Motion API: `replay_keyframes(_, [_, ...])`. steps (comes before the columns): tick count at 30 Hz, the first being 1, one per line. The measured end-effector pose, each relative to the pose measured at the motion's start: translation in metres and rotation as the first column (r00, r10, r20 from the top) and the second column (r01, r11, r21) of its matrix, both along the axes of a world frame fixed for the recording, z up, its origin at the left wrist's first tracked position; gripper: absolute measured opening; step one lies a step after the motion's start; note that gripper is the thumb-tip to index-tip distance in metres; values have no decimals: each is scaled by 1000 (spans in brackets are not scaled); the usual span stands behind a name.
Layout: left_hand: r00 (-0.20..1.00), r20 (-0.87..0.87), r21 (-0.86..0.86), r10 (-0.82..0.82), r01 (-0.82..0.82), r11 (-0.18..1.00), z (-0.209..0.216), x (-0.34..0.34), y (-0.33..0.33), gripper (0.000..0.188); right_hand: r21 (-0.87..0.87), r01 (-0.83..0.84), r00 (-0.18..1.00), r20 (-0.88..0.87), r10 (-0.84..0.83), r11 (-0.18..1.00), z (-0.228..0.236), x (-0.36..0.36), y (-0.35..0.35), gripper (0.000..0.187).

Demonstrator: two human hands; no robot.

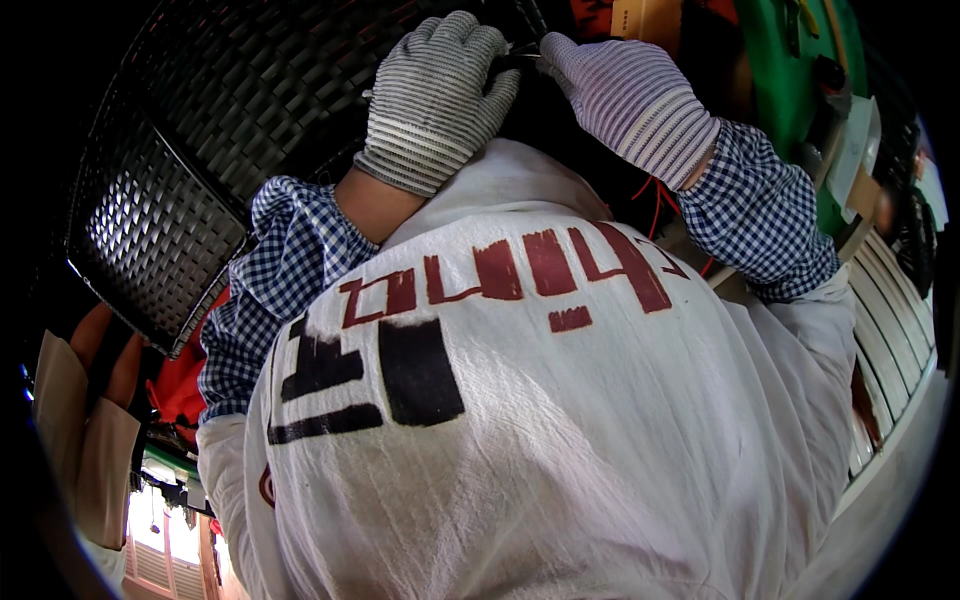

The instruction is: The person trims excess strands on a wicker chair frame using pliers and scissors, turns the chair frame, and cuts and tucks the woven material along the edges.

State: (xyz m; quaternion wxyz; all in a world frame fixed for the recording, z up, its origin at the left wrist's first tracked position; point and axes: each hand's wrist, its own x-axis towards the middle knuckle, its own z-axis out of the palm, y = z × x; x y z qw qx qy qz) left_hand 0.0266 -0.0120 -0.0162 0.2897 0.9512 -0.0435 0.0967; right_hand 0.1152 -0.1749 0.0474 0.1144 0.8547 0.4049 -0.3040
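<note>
My left hand [435,95], in a grey-and-white striped knit glove, lies against dark woven work with its fingers bent and its thumb held off to the side. What is under those fingers is hidden. My right hand [635,100], in a similar glove, is closed in a pinch, its fingertips pointing at my left hand. A thin, partly shiny piece [524,50] spans the small gap between the hands; its kind is too dark to tell. Around and left of my left hand spreads a large black woven wicker piece [255,85], with a side panel [165,225] catching the light.
A green curved object [775,75] and an orange-brown piece [645,25] stand beyond my right hand. Red cords [655,200] hang below it. White slats [890,340] run along the right side. At the left are red cloth [180,370] and pale upright boards [105,460].
</note>
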Motion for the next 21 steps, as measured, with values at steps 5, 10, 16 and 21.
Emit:
replay_keyframes(5, [1000,5,-27,-9,9,1000,-3,2,-1,27,-11,-93,990,104,94,996,-4,4,-3,28])
replay_keyframes(10, [1000,-2,-19,10,-10,1000,-2,2,-2,27,-110,-107,988,104,118,988,-6,7,-2,26])
replay_keyframes(16, [1000,-6,-20,3,-4,1000,-3,2,-3,27,-31,-167,967,191,170,985,-1,8,0,23])
replay_keyframes(21, [999,-32,-7,2,-2,1000,-3,0,-4,27,-78,-247,951,175,257,966,6,12,5,24])
